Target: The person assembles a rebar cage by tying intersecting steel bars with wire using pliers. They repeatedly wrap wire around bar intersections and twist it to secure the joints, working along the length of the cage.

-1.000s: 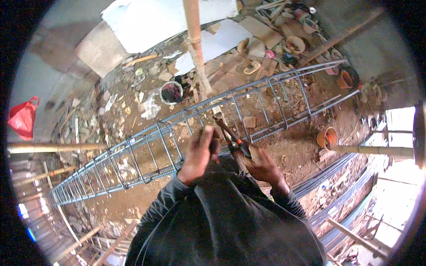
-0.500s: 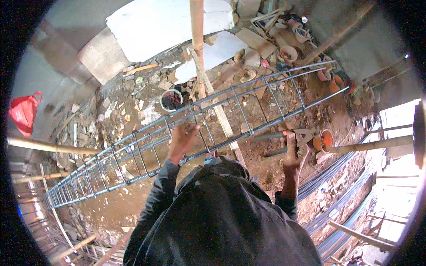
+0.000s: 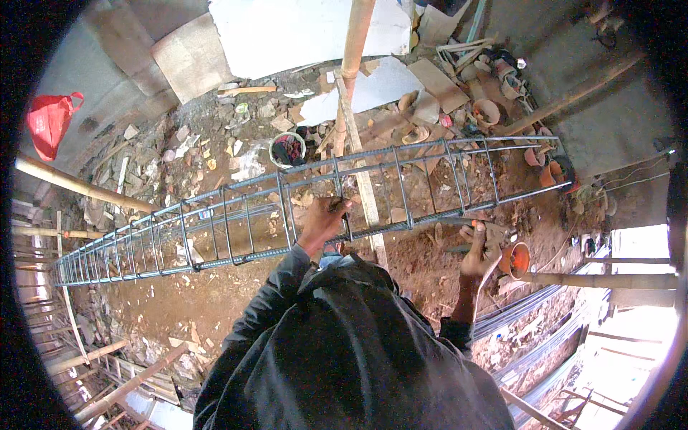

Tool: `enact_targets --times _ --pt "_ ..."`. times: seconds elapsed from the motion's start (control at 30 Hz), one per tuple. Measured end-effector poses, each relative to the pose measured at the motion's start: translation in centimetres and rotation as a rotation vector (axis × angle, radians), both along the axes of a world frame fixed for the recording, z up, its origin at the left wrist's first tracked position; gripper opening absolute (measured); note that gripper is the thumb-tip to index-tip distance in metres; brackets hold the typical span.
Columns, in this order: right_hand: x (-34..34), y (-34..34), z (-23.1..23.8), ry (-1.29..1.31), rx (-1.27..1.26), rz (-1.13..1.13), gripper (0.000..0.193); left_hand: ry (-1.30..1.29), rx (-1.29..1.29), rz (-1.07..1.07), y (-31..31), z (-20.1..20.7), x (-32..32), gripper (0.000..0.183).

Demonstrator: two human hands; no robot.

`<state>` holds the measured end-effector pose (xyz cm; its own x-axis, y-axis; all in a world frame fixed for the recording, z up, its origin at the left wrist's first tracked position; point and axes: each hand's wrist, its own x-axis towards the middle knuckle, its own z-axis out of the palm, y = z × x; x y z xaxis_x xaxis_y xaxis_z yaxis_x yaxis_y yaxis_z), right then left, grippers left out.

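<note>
A long rebar cage (image 3: 258, 256), made of ribbed bars with square stirrups, stretches across in front of me from the far left to the right. My left hand (image 3: 322, 223) is closed at one of the stirrups (image 3: 336, 172), near the middle of the cage, with its fingers curled around the bar. Off the cage's near side, my right hand (image 3: 479, 256) grips a pair of pliers (image 3: 507, 236) with long dark handles and a touch of orange. The handles point left, and my fingers cover part of the tool.
An orange bucket (image 3: 516, 261) stands just beyond my right hand. A bamboo pole (image 3: 352, 43) and a wooden strip (image 3: 365, 193) stand by the cage. Rubble and a pale bucket (image 3: 287, 150) lie behind it. Bundled rods (image 3: 523, 308) run at lower right; a red bag (image 3: 50, 127) hangs left.
My left hand has moved right and closed at a stirrup. My right hand still holds the pliers. The view has turned, so the cage lies flatter across it.
</note>
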<state>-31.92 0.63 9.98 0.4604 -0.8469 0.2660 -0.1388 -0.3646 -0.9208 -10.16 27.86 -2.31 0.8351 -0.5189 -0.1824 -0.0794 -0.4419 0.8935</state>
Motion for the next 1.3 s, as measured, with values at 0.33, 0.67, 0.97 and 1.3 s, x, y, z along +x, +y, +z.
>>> enact_targets --times 0.33,0.67,0.97,1.3 --pt "1.5 -1.2 -5.9 0.183 0.113 0.175 0.035 0.114 -0.243 0.130 -0.4 1.6 -1.2 0.035" --pt "4.1 -0.5 -9.5 0.610 -0.459 0.054 0.057 0.091 -0.367 0.327 -0.6 1.8 -3.4 0.053" --pt "4.4 0.9 -4.9 0.499 -0.540 0.191 0.079 0.254 -0.321 0.404 0.6 0.7 -3.7 0.044" --pt "8.6 10.6 2.0 0.348 -0.029 0.714 0.031 0.115 -0.500 0.487 1.6 5.8 -4.1 0.029"
